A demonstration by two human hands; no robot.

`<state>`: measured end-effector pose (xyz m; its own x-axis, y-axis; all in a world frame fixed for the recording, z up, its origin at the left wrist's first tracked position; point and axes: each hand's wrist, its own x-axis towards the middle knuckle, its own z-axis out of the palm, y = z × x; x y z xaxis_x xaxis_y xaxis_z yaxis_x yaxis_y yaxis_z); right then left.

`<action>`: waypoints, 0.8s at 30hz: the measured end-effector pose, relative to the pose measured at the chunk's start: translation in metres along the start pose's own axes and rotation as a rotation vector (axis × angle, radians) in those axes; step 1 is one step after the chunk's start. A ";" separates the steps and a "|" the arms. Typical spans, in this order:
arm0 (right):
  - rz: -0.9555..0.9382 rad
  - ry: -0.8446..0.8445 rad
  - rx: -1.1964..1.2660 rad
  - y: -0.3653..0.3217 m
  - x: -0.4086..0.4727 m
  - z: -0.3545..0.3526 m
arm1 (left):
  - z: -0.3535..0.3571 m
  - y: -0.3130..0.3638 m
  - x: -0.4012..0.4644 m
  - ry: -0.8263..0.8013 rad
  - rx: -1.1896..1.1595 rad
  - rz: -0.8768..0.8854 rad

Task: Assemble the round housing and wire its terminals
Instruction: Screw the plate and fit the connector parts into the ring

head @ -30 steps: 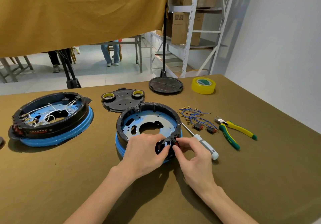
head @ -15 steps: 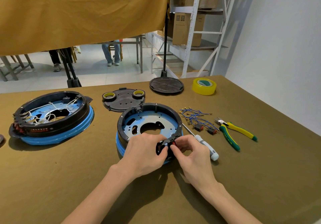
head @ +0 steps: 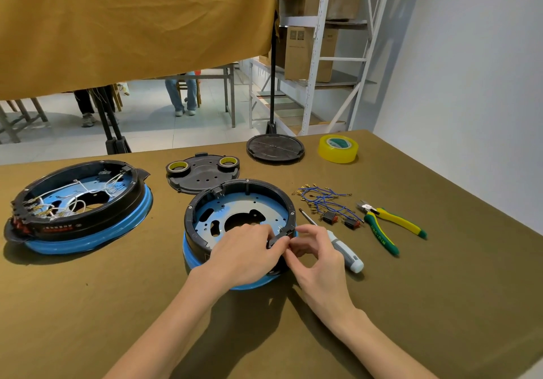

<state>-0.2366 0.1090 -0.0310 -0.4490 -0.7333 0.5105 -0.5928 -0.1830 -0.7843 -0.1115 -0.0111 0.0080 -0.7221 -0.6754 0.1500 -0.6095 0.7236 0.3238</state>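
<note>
Black round housing (head: pixel 239 202): my left hand (head: pixel 246 253) and right hand (head: pixel 316 256) pinch a switch (head: pixel 279 239) into its near rim; wiring comes next, I judge.

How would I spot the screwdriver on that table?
Start at the round housing under both hands. Just right of it, beside the right hand, lies the screwdriver. Unlike the yellow-green pliers further right, it has a pale grey-white handle and a thin metal shaft.

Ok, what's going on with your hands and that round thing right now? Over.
Both hands pinching a small black part at the round housing near rim. No wires in yet. Screwdriver just beside right hand.
</note>
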 end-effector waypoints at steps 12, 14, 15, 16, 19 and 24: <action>-0.023 -0.061 -0.250 0.000 0.000 0.000 | 0.000 -0.008 0.002 -0.065 -0.003 -0.002; -0.009 -0.056 -0.229 -0.002 -0.001 0.000 | 0.001 -0.008 -0.001 -0.034 0.002 0.002; -0.004 -0.063 -0.218 -0.003 -0.001 0.001 | 0.001 -0.008 -0.002 -0.018 0.006 0.002; -0.005 -0.071 -0.212 -0.002 -0.001 0.001 | 0.002 -0.008 -0.003 -0.004 0.010 0.003; -0.009 -0.077 -0.212 -0.001 -0.002 0.001 | 0.003 -0.006 -0.004 0.029 0.009 -0.006; -0.014 -0.091 -0.223 0.000 -0.003 0.000 | 0.003 -0.003 -0.006 0.103 -0.011 -0.026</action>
<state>-0.2353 0.1114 -0.0330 -0.3837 -0.7896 0.4789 -0.7359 -0.0519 -0.6751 -0.1062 -0.0084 0.0034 -0.6683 -0.7052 0.2367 -0.6233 0.7046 0.3392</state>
